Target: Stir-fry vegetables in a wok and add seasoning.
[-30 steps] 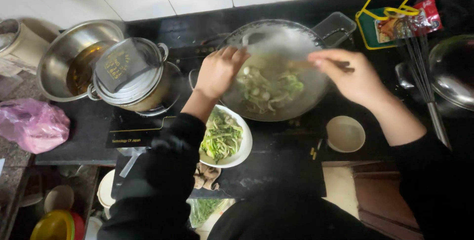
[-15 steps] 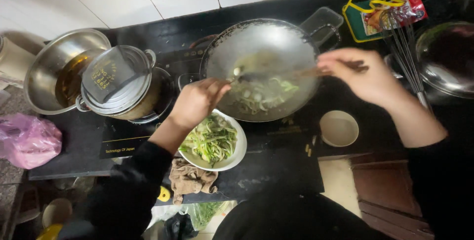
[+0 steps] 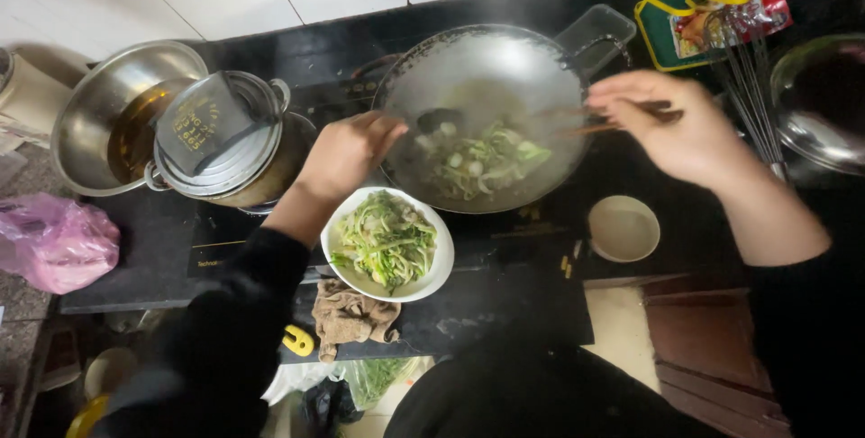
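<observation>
From the left I note a covered pot set aside, then my left hand curled at the wok's near rim above the white bowl of greens, apparently feeding them in; its contents I cannot tell. My right hand pinches chopsticks angled into the steaming vegetables, evidently to stir.

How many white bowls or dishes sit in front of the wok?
2: a white bowl of shredded greens by the left hand, and a small empty dish under the right hand. Others may be hidden.
</observation>
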